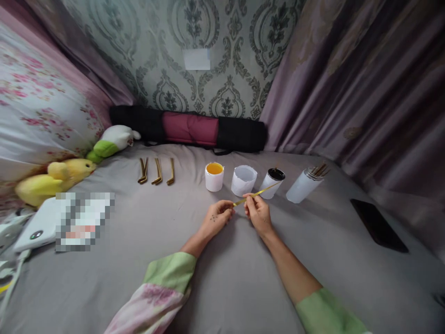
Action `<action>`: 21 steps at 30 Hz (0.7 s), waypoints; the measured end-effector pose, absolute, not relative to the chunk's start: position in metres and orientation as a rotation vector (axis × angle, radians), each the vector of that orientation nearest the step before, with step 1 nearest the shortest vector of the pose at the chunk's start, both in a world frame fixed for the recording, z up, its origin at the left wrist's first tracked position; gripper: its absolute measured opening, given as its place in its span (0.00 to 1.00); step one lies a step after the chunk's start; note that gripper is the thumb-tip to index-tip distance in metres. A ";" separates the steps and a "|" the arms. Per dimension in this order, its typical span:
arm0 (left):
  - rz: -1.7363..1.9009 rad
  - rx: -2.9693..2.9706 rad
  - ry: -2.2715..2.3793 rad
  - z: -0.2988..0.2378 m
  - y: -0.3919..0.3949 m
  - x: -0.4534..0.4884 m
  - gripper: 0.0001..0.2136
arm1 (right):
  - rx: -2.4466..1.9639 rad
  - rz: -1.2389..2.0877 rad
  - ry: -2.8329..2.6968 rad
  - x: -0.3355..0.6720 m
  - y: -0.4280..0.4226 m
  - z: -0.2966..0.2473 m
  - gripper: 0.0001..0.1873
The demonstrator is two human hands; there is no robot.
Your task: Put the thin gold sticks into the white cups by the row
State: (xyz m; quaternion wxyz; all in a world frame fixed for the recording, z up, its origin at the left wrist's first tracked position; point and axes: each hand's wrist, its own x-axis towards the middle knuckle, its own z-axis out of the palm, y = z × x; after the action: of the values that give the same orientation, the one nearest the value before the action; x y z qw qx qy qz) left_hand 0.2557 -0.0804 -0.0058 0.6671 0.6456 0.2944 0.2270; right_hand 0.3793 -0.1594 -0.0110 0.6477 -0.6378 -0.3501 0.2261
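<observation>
My left hand (218,217) and my right hand (257,214) meet over the grey sheet (222,278), both pinched on one thin yellow stick (255,194). The stick slants up to the right, its far end near a white cup with a black inside (273,182). Just beyond my hands stand a white cup with yellow paint (214,176) and an empty white cup (244,180). A tilted white cup (303,185) holds several sticks.
Three bent golden sticks (157,171) lie at the back left. Plush toys (52,180) and a white device (36,230) sit at the left. A black and pink roll bag (189,128) lies along the wall. A dark phone (378,225) rests at the right.
</observation>
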 end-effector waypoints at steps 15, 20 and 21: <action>0.335 0.869 0.515 -0.002 -0.078 0.252 0.11 | -1.441 0.539 -0.834 0.383 -0.161 -0.011 0.16; 0.255 0.826 0.430 -0.003 -0.077 0.249 0.11 | -1.453 0.558 -0.867 0.384 -0.163 -0.009 0.16; 0.237 0.823 0.416 -0.003 -0.077 0.248 0.11 | -1.455 0.565 -0.875 0.385 -0.164 -0.008 0.17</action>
State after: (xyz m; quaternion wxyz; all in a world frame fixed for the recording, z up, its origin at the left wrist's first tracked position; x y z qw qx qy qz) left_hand 0.2480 -0.0768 -0.0031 0.8888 0.3961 0.2002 0.1142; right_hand 0.3847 -0.1639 -0.0081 0.6260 -0.6342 -0.3813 0.2461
